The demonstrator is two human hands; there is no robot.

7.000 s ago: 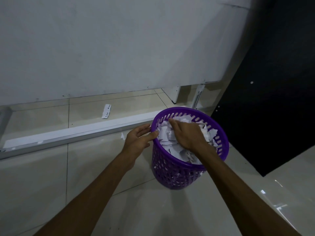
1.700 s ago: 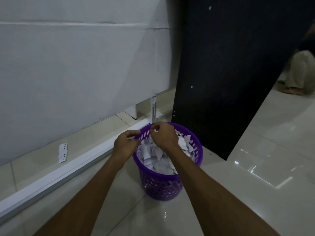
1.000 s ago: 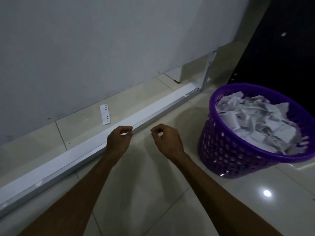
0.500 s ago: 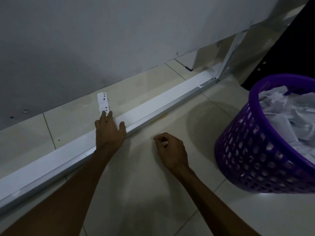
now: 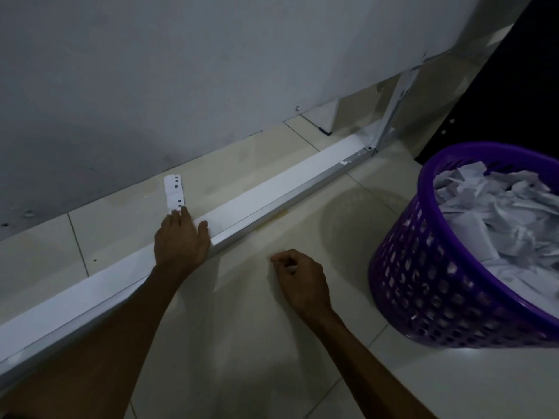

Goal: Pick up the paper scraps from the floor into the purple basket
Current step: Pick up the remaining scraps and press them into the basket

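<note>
Only the two forearms and hands of the person show, coming in from the lower edge of the view. Both arms are bare the whole way down: no sleeve or cuff is visible on either one. The left hand [image 5: 181, 241] wears no glove, ring or band that can be made out, and its wrist carries no watch or bracelet. The right hand [image 5: 302, 281] is just as plain, ungloved, with a bare wrist. The forearms are lean, and the tendons stand out a little along the right one. The dim light hides finer detail such as the fingernails. No clothing enters the view.
</note>
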